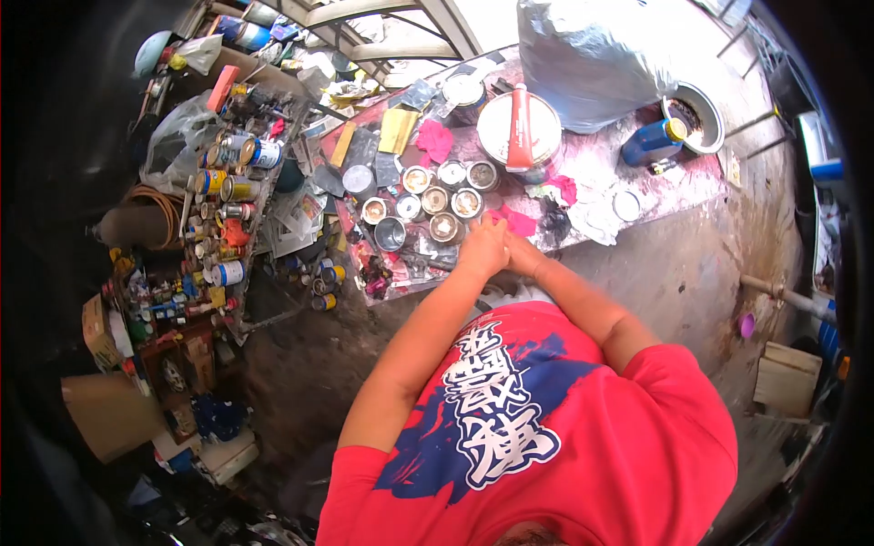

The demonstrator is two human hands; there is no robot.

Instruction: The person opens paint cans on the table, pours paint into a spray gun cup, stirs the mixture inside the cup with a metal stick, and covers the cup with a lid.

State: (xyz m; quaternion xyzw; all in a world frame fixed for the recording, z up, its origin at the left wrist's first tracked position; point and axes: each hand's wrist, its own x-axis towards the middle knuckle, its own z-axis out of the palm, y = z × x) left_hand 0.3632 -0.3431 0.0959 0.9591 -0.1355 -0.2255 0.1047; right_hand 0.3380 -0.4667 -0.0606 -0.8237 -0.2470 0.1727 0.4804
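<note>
At the stained table [681,182], above grimy floor [651,282], both hands [488,244] meet; fingers' [493,224] grip unclear.

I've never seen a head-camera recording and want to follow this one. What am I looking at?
There is no machine: a person works with two bare hands. The one picture comes from a camera on their head, looking forward and down past their red shirt.

On the stained table stand small round tins, a large round tub with a red tube lying on its lid, and a blue bottle. Pink cloth lies about.

The left hand and right hand meet at the near edge; whether they hold something is too small to tell.
</note>
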